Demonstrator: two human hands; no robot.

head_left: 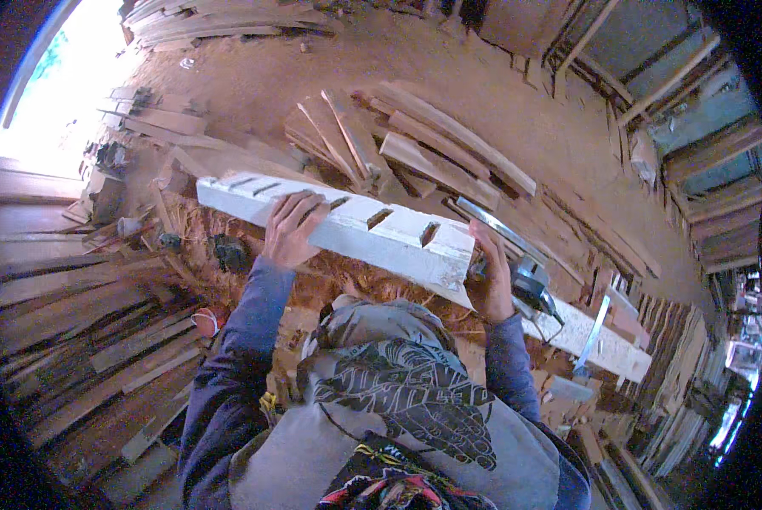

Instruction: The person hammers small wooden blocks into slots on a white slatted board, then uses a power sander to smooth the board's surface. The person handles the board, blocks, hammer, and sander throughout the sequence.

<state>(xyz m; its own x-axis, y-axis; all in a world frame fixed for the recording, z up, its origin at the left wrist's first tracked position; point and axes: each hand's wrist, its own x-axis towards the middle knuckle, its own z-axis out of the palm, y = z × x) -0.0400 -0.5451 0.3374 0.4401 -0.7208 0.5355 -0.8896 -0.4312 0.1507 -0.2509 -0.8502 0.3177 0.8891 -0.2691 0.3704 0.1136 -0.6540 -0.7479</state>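
Note:
A pale wooden beam (372, 246) with a row of slots cut into its upper face lies across in front of me, its left end farther away. My left hand (296, 225) grips it left of the middle, fingers bent over the slotted face. At the beam's right end, my right hand (491, 272) is pressed against the end, fingers pointing up and partly hidden behind it. Just right of that hand is a dark power tool (532, 285) with a cord. A long metal strip (496, 223) lies beyond the hand; its kind is unclear.
Another pale beam (623, 355) extends to the right, with a metal ruler or square (595, 330) across it. Loose timber (449, 140) lies on the dirt floor ahead. Planks (83, 331) cover the left side, near a red round object (207, 321). Stacked boards (670, 340) stand right.

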